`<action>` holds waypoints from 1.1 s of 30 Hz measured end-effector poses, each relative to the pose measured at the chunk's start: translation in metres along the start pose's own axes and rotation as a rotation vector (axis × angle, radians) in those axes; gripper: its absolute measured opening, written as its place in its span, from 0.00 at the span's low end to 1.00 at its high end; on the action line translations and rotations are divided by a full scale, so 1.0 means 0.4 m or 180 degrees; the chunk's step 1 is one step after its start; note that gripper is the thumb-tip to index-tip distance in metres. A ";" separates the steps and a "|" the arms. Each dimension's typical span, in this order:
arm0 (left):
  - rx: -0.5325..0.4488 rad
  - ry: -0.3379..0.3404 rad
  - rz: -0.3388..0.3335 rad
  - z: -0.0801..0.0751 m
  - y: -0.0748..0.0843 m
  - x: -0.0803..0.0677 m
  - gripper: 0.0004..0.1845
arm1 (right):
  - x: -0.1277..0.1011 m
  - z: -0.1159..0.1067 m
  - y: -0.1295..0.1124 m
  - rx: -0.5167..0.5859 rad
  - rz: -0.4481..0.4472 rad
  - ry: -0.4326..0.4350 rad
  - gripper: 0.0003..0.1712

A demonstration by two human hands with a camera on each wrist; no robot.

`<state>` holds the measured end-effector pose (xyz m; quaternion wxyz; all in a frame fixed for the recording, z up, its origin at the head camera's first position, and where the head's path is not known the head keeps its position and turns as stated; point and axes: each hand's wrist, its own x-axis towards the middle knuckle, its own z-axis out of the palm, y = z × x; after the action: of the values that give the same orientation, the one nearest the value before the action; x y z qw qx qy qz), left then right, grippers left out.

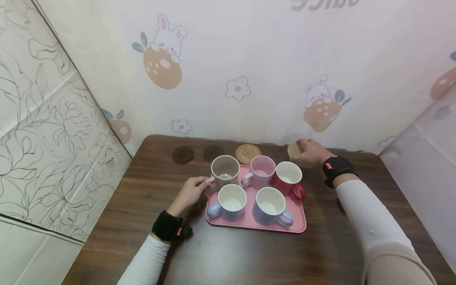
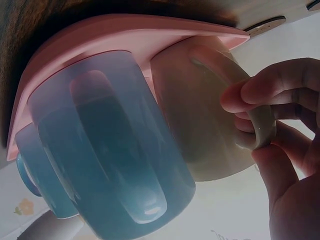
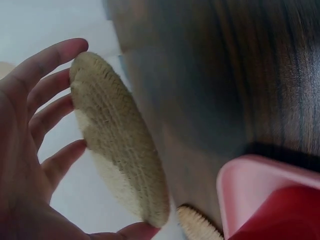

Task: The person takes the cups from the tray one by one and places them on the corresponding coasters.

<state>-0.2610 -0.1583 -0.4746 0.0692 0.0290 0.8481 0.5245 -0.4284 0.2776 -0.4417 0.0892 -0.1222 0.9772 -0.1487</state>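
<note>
your left hand (image 1: 190,192) pinches the beige mug (image 1: 225,170) handle; the right hand (image 1: 310,151) clasps a woven coaster (image 3: 117,142) (seemingly lifted). lay it flat before lifting.

wooden table (image 1: 320,253) bears tray (image 1: 249,223), coasters (image 1: 183,154).

- Five mugs are sitting on the tray: one beige (image 1: 225,170), one pink (image 1: 263,171), one red (image 1: 289,176), two blue (image 1: 231,201) (image 1: 270,206).
- One pink tray (image 1: 249,223) is lying on the desk.
- Two woven coasters (image 1: 247,153) (image 1: 295,149) are showing.
- Two dark coasters (image 1: 183,154) (image 1: 213,153) are lying flat.
</note>
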 end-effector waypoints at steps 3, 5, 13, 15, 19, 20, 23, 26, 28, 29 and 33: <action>0.0000 0.0023 0.0078 0.002 0.008 0.005 0.13 | 0.017 0.016 0.005 0.0111 0.0047 0.0029 0.55; 0.0026 0.0012 0.0127 0.005 0.015 0.008 0.13 | 0.022 0.027 0.009 0.0115 0.0071 0.0035 0.55; 0.0106 -0.0077 0.0153 0.024 0.023 0.014 0.13 | 0.039 0.067 0.037 0.0217 0.0174 -0.0203 0.56; 0.0107 -0.0077 0.0148 0.026 0.024 0.014 0.13 | 0.048 0.078 0.046 0.0197 0.0155 -0.0224 0.56; 0.0128 -0.0107 0.0187 0.027 0.027 0.015 0.13 | 0.052 0.095 0.044 0.0195 0.0066 -0.0247 0.56; 0.0108 -0.0119 0.0182 0.028 0.027 0.015 0.14 | 0.053 0.099 0.042 0.0197 0.0044 -0.0245 0.56; 0.0029 -0.0116 0.0180 0.027 0.026 0.012 0.14 | 0.059 0.105 0.032 0.0198 0.0018 -0.0275 0.56; -0.0054 -0.0059 0.0135 0.020 0.017 0.006 0.14 | 0.070 0.100 0.014 0.0225 0.0009 -0.0324 0.58; -0.0086 -0.0021 0.0119 0.015 0.011 0.003 0.14 | 0.074 0.091 -0.004 0.0279 0.0046 -0.0340 0.59; -0.0097 -0.0005 0.0117 0.013 0.008 0.001 0.14 | 0.076 0.087 -0.011 0.0311 0.0062 -0.0334 0.59; -0.0131 0.0038 0.0142 0.009 -0.005 0.001 0.15 | 0.087 0.076 -0.024 0.0389 0.0045 -0.0210 0.55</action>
<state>-0.2607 -0.1561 -0.4778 0.0531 0.0434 0.8367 0.5433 -0.4530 0.2515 -0.4723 0.1297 -0.1144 0.9637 -0.2033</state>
